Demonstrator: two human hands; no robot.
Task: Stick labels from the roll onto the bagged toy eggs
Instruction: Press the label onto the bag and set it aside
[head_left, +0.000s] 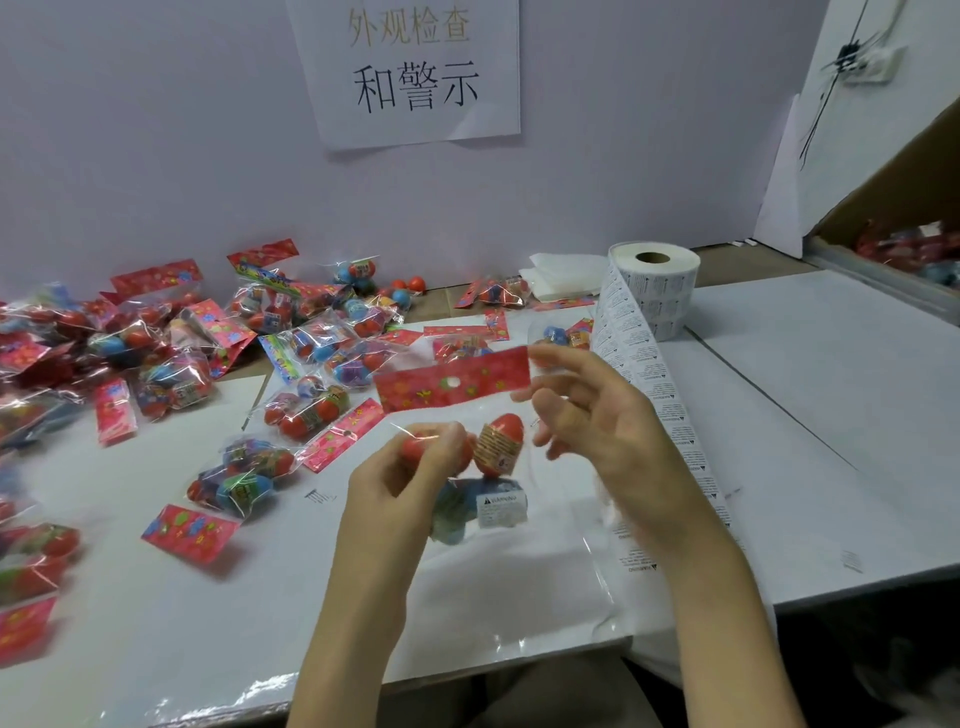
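Curled left hand (410, 470) gripping bagged toy eggs (498, 447), long axis upright, header (452, 384) up; right hand (597, 426) released, fingers spread.

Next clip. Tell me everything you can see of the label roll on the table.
The label roll is white paper wound on a hollow core, standing on end, core hole up. It sits at the back right of the white table, beside folded white sheets. Its side shows rows of small black-printed labels. A long strip runs loose from its left side toward the person, passing behind the right hand. No hand touches the roll.
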